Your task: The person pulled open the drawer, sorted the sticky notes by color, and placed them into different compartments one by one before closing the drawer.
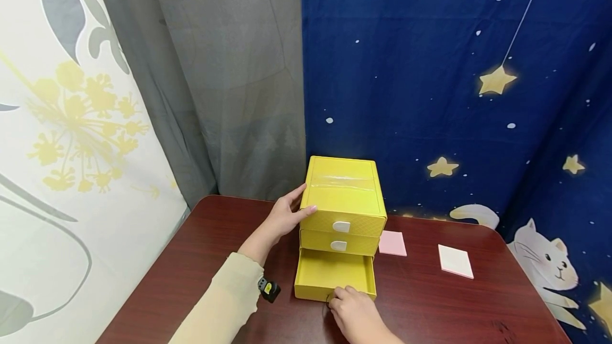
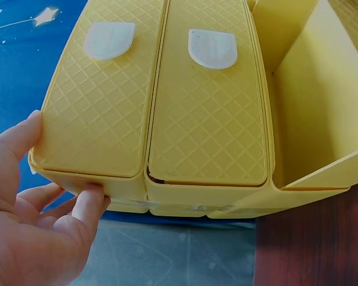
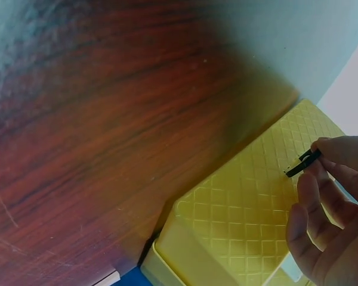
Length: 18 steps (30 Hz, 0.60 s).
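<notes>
A yellow drawer cabinet (image 1: 342, 185) stands on the table, its bottom drawer (image 1: 330, 268) pulled out with a bare floor showing. White tabs mark the two upper drawers, which are in. My left hand (image 1: 284, 216) rests at the cabinet's upper left corner, thumb by the front edge and fingers against the side. At the front of the bottom drawer, my right hand (image 1: 356, 312) pinches a small black strip-like thing (image 3: 302, 164) between thumb and fingers. Its exact kind is too small to tell, and whether it is attached to the drawer front is unclear.
A pink paper pad (image 1: 392, 243) lies right of the cabinet, and a white pad (image 1: 456, 261) farther right. Behind the dark red table (image 1: 215, 248) hang a grey curtain (image 1: 248, 78) and a blue starry curtain (image 1: 406, 68).
</notes>
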### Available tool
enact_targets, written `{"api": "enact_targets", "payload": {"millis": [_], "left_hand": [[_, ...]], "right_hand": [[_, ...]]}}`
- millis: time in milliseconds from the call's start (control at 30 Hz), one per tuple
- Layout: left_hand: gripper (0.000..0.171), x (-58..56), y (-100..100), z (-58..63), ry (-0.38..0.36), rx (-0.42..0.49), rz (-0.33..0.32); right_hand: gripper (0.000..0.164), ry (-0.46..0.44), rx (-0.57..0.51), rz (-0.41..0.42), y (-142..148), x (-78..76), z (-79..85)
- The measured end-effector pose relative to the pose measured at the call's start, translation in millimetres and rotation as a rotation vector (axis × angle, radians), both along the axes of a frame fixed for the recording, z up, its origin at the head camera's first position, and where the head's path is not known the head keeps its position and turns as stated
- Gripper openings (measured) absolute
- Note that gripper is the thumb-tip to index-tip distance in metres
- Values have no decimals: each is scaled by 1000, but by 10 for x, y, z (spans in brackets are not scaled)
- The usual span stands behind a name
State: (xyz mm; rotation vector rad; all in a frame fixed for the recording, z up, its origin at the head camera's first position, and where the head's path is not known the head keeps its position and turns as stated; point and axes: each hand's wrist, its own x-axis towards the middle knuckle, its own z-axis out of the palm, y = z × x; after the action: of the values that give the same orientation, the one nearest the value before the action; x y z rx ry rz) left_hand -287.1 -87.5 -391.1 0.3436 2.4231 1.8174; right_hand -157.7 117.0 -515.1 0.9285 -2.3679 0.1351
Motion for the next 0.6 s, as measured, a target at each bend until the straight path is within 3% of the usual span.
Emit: {"api": "enact_targets", "payload": {"millis": [600], "left_hand": [[77, -9, -1, -5, -4, -9, 3]], "right_hand": [[8, -35, 37, 24, 17, 41, -16]]}}
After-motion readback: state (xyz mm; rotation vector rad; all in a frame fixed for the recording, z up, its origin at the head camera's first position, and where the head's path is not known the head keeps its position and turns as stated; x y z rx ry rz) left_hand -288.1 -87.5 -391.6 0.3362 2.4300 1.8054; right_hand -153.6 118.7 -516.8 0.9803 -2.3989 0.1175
